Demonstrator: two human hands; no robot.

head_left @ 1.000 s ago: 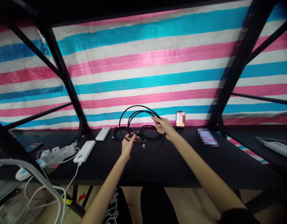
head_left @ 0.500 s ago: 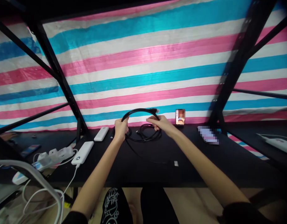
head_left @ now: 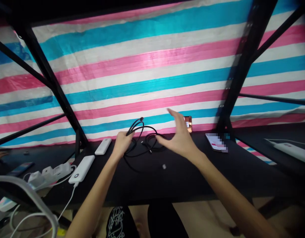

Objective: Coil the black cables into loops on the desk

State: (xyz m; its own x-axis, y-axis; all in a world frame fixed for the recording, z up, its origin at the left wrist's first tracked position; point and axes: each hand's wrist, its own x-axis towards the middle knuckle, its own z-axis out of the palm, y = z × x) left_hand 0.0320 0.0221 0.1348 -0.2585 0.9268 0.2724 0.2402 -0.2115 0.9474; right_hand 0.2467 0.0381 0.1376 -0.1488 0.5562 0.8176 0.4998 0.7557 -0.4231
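A black cable (head_left: 139,128) is bunched in my left hand (head_left: 124,142), which is closed around it above the table. Its loops rise past my fingers, and one dark plug end points up. Another part hangs down toward the tabletop, where a small light connector (head_left: 164,166) shows. My right hand (head_left: 181,140) is off the cable, thumb and fingers spread wide with nothing between them. Behind and between my hands, a second coiled black cable (head_left: 152,145) lies on the table.
Two white power banks (head_left: 103,146) (head_left: 82,169) lie at left, the nearer one plugged to a white cord. A power strip with chargers (head_left: 49,175) is further left. One phone (head_left: 189,124) stands at the back; another phone (head_left: 216,142) lies at right. Black shelf posts (head_left: 238,82) flank the table.
My right hand has let go of the cable and opened, moving slightly right and nearer. The stretched cable loop has slackened and now gathers at my left hand. The view has shifted a little.
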